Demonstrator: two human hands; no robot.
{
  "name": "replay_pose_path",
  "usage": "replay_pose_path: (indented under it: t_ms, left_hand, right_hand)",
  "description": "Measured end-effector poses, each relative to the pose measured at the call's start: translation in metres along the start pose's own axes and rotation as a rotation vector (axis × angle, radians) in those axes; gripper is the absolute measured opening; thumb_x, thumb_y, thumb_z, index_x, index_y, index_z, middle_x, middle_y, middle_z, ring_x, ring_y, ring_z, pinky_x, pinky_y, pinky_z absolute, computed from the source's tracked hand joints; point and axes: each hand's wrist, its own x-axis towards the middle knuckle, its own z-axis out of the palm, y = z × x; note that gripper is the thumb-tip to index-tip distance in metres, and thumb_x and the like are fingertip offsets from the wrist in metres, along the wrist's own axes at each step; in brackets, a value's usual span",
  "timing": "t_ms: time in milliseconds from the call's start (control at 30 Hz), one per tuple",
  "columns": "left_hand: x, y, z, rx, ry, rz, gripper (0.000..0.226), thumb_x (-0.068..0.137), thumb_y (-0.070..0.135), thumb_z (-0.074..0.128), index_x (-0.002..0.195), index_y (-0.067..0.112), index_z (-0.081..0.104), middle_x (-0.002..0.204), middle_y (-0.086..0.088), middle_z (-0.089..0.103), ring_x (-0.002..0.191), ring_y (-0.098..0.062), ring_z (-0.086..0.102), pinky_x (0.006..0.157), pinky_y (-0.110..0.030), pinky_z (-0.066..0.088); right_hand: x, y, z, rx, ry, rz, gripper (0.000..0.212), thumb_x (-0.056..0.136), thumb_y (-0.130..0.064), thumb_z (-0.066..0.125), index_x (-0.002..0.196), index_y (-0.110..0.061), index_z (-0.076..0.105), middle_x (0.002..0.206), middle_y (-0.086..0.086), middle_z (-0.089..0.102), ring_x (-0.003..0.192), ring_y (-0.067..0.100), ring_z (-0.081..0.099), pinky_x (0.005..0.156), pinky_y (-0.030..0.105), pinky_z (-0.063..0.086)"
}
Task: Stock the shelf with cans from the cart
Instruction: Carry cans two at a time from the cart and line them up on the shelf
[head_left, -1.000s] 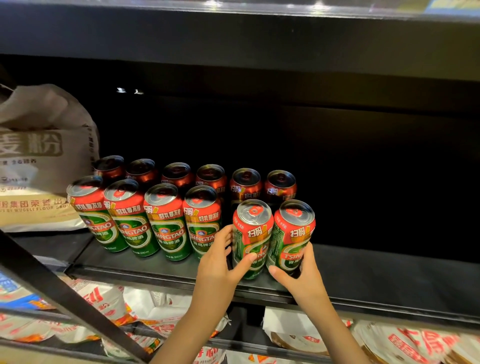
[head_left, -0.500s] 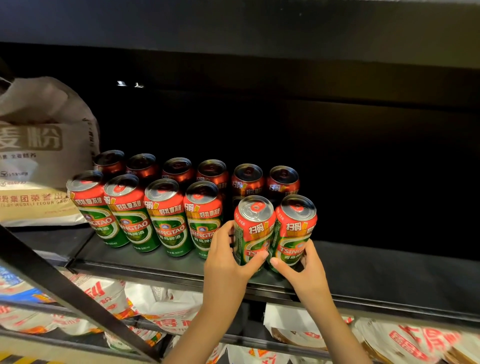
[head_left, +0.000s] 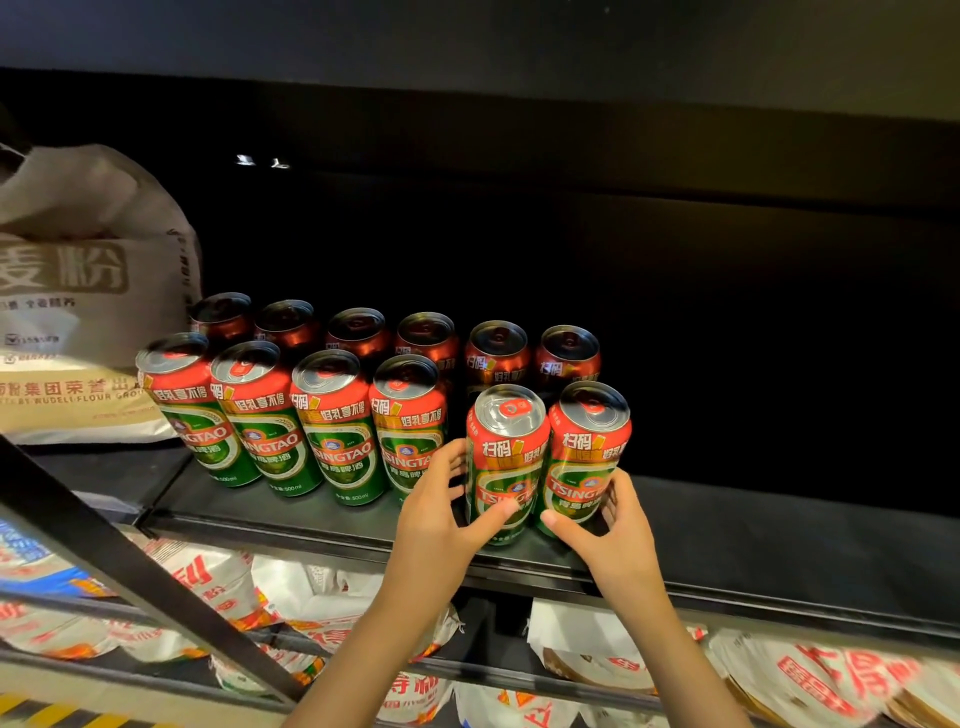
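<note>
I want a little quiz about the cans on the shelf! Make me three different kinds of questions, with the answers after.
1. True or false: the left hand grips a red and green metal beer can.
2. How many cans stand in the dark back row?
3. What sits left of the cans on the black metal shelf: A) a beige paper flour sack, B) a glass bottle, C) a cardboard box?

Key: 1 true; 2 six; 3 A. The right hand grips the neighbouring can.

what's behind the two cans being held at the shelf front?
Behind the two hand-held red-and-green beer cans stand two more cans of a darker back row, tops and upper bodies visible. Their lower halves are covered; beyond them the shelf back is too dark to tell.
</note>
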Motion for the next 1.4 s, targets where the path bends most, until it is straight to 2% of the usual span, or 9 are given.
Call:
replay_pose_path:
  t_ms: [133,367,433,567,833,1000,1100,1267,1400]
  left_hand:
    - [0.001,-0.004,-0.004,0.009,-0.066,-0.008,0.062,0.079,0.027,0.072,0.124,0.048,0.033,0.123,0.030,0.046,0.116,0.005,0.048,0.098,-0.015,0.041]
    - [-0.014,-0.006,0.012,0.066,0.103,0.019,0.080,0.072,0.051,0.068,0.139,0.021,0.036,0.131,0.011,0.048,0.122,0.002,0.045,0.099,-0.016,0.041]
    - [-0.018,-0.008,0.018,0.110,0.157,-0.007,0.082,0.068,0.046,0.075,0.136,0.018,0.040,0.127,0.008,0.050,0.117,-0.001,0.049,0.095,-0.019,0.045]
    - [-0.017,-0.013,0.028,0.193,0.214,-0.007,0.077,0.067,0.035,0.081,0.131,0.013,0.044,0.120,0.004,0.052,0.110,-0.010,0.053,0.090,-0.029,0.052]
    - [-0.018,-0.015,0.026,0.060,0.180,-0.072,0.069,0.075,0.023,0.077,0.134,0.020,0.041,0.122,0.012,0.052,0.117,-0.004,0.049,0.097,-0.019,0.041]
    - [-0.020,-0.016,0.026,0.077,0.166,-0.040,0.068,0.079,0.039,0.067,0.139,0.023,0.038,0.133,0.010,0.048,0.121,-0.004,0.047,0.099,-0.021,0.043]
    - [-0.023,-0.014,0.027,0.109,0.194,-0.024,0.072,0.077,0.050,0.058,0.141,0.024,0.036,0.130,0.013,0.043,0.121,-0.003,0.046,0.097,-0.019,0.042]
    - [-0.022,-0.017,0.032,0.117,0.219,-0.038,0.072,0.080,0.046,0.060,0.143,0.023,0.035,0.136,0.010,0.044,0.126,-0.006,0.044,0.101,-0.028,0.044]
    - [-0.020,-0.016,0.035,0.084,0.263,-0.079,0.069,0.079,0.036,0.068,0.140,0.021,0.038,0.134,0.004,0.051,0.121,-0.003,0.046,0.096,-0.019,0.041]
  right_hand:
    - [0.000,-0.001,0.004,-0.005,0.025,0.002,0.070,0.067,-0.024,0.083,0.125,-0.027,0.044,0.118,-0.013,0.058,0.110,-0.001,0.054,0.079,0.013,0.045]
    - [-0.005,0.003,0.001,-0.070,-0.023,-0.029,0.069,0.074,-0.025,0.079,0.131,-0.030,0.041,0.122,-0.019,0.055,0.112,-0.007,0.051,0.088,0.012,0.045]
    - [-0.005,0.004,-0.001,-0.089,-0.028,-0.029,0.068,0.074,-0.026,0.078,0.131,-0.027,0.041,0.122,-0.017,0.056,0.113,-0.005,0.052,0.094,0.019,0.045]
    - [-0.004,0.003,-0.002,-0.097,-0.028,-0.045,0.067,0.073,-0.026,0.079,0.130,-0.027,0.044,0.121,-0.019,0.058,0.111,-0.007,0.052,0.089,0.013,0.043]
    - [-0.004,0.004,-0.001,-0.104,0.004,-0.063,0.067,0.071,-0.026,0.081,0.127,-0.027,0.046,0.118,-0.020,0.058,0.111,-0.005,0.053,0.082,0.004,0.042]
    - [-0.002,0.006,-0.002,-0.110,0.007,-0.047,0.065,0.069,-0.028,0.082,0.126,-0.024,0.051,0.119,-0.013,0.061,0.111,0.002,0.056,0.091,0.016,0.044]
    - [-0.002,0.005,-0.003,-0.108,0.006,-0.052,0.061,0.069,-0.026,0.082,0.123,-0.024,0.054,0.116,-0.013,0.063,0.109,0.000,0.057,0.086,0.014,0.045]
    - [-0.004,0.004,-0.002,-0.105,0.012,-0.050,0.060,0.069,-0.027,0.082,0.122,-0.025,0.054,0.115,-0.015,0.063,0.107,-0.002,0.057,0.088,0.015,0.045]
    - [-0.004,0.004,-0.002,-0.104,0.011,-0.052,0.060,0.070,-0.026,0.081,0.124,-0.024,0.053,0.116,-0.014,0.063,0.108,-0.002,0.057,0.084,0.009,0.046]
